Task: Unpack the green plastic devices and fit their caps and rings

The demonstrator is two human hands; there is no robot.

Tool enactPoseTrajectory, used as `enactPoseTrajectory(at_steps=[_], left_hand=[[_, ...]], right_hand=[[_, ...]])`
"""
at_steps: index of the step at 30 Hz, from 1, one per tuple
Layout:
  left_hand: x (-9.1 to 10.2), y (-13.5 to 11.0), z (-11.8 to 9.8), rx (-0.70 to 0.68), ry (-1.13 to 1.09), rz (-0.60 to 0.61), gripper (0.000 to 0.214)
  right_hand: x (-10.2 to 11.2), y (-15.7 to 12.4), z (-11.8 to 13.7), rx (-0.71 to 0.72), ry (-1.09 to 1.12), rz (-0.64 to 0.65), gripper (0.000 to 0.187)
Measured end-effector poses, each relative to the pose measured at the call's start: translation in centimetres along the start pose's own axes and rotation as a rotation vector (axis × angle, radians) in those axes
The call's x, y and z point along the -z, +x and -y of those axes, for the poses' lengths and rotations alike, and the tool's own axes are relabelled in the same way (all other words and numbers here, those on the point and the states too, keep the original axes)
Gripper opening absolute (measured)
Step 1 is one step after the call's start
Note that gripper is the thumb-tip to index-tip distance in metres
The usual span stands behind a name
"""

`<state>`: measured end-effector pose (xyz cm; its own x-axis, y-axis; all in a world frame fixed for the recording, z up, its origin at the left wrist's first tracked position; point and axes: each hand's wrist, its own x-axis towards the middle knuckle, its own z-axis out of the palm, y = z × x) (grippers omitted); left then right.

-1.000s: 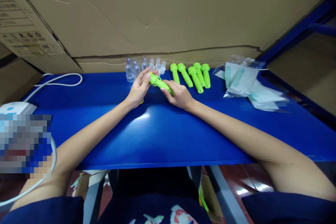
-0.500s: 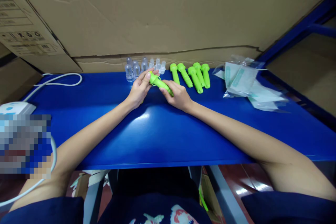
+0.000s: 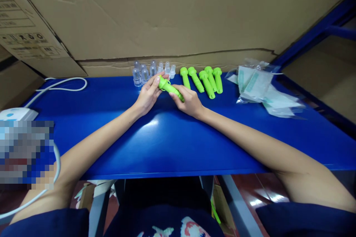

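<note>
Between my two hands I hold a bright green plastic tube (image 3: 169, 87) with a wider capped end and a thin loop at its side. My left hand (image 3: 148, 94) has its fingers closed on the wide end, and my right hand (image 3: 189, 100) grips the narrow end. The tube slants down to the right above the table. Just behind my left hand stand several clear plastic bottles (image 3: 137, 76) and several smaller whitish caps (image 3: 172, 71). Beyond my right hand lie several more green tubes (image 3: 207, 85) of the same kind, side by side.
On the right of the blue table (image 3: 167, 148) lie clear plastic bags (image 3: 256, 83) with pale printed sheets. A white power strip (image 3: 18, 114) and its cable (image 3: 66, 80) are at the left. Cardboard (image 3: 172, 14) walls the back, and a blue metal frame (image 3: 314, 31) stands right.
</note>
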<state>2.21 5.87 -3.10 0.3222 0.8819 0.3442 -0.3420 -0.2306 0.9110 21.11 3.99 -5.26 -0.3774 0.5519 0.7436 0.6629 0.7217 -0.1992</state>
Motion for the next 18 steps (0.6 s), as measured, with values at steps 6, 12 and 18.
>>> enactPoseTrajectory(at_steps=[6,12,18], left_hand=[[0.1,0.0,0.0,0.008,0.051,0.006,0.043],[0.1,-0.2,-0.2,0.007,0.051,0.027,0.043],[-1.3,-0.3,-1.9,0.146,-0.131,-0.034,0.047]], right_hand=[[0.0,0.0,0.0,-0.007,0.008,0.002,0.049],[0.1,0.0,0.0,0.002,0.021,-0.012,0.048],[-0.1,0.3,0.4,0.049,0.064,-0.106,0.039]])
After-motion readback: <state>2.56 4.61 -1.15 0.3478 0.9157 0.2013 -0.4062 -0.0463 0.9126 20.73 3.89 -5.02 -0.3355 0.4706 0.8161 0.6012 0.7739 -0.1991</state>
